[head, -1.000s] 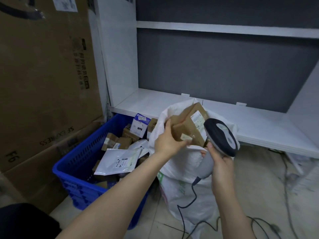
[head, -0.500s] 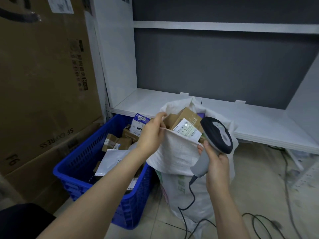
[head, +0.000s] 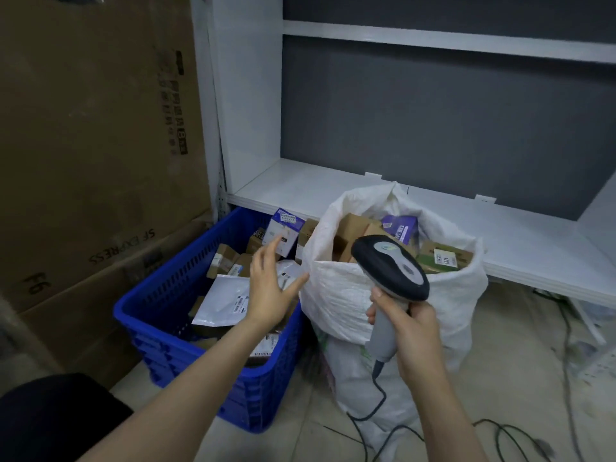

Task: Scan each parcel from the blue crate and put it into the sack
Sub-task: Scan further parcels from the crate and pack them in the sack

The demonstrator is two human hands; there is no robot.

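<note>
The blue crate [head: 160, 305] stands on the floor at left, holding several parcels: a white mailer [head: 221, 303], small brown boxes [head: 222, 260] and a white-and-purple box [head: 283, 233]. To its right the white sack [head: 336, 295] stands open and full, with brown boxes [head: 350, 228], a purple packet [head: 400, 228] and a green-brown box [head: 443, 258] inside. My left hand [head: 270, 291] hovers empty, fingers spread, over the crate beside the sack's rim. My right hand [head: 410, 331] grips the grey-and-black barcode scanner [head: 390, 268] in front of the sack.
Large cardboard cartons [head: 83, 161] lean against the wall at left. A white shelf [head: 500, 235] runs behind the crate and sack. The scanner's cable [head: 376, 405] trails over the tiled floor, with more cables [head: 566, 361] at right.
The brown labelled box left my left hand and dropped into the sack. My left hand let go of the sack's rim and moved left over the crate. The scanner lowered slightly.
</note>
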